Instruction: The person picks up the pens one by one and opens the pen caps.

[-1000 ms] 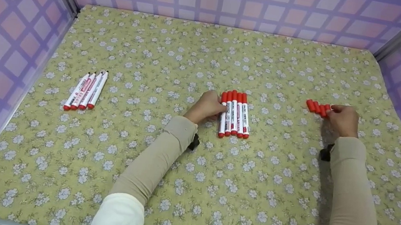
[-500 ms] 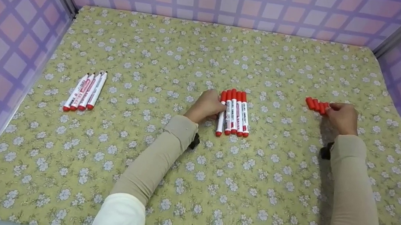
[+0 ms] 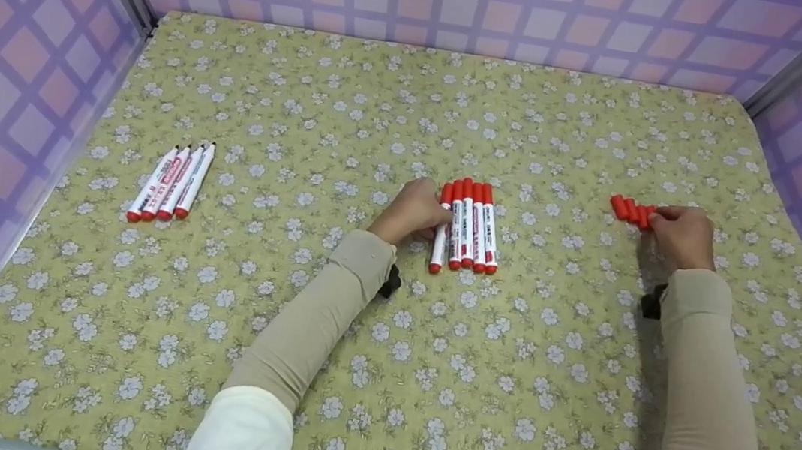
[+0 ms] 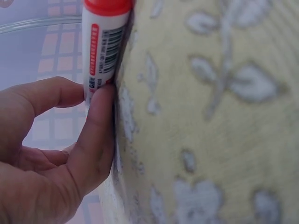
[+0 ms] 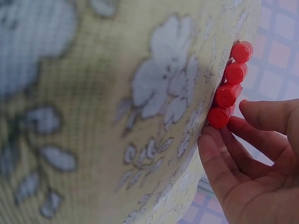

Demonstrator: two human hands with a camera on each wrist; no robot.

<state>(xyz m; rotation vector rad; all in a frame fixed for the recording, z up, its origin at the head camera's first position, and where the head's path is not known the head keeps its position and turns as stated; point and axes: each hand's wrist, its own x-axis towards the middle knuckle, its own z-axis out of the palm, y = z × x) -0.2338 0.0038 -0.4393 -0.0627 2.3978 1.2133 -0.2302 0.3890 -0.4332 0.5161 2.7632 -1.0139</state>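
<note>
In the head view my left hand (image 3: 414, 211) grips the leftmost of several white markers (image 3: 468, 225) with red caps, lying side by side. The left wrist view shows thumb and finger pinching that marker (image 4: 105, 46) by its barrel, beside the cloth. At the right, my right hand (image 3: 685, 235) has its fingers around the near end of a short row of loose red caps (image 3: 622, 207). In the right wrist view the nearest cap (image 5: 219, 117) sits between the bent fingers and thumb, partly hidden behind them.
Several uncapped white markers (image 3: 174, 182) with dark tips and red ends lie in a row at the left. Yellow floral cloth (image 3: 353, 114) covers the table. Purple-and-pink checked walls (image 3: 426, 1) stand at the back and both sides.
The leftmost marker in the middle row, held by my left hand, has shifted slightly left at its lower end, widening its gap. My right hand has edged slightly left at the red caps.
</note>
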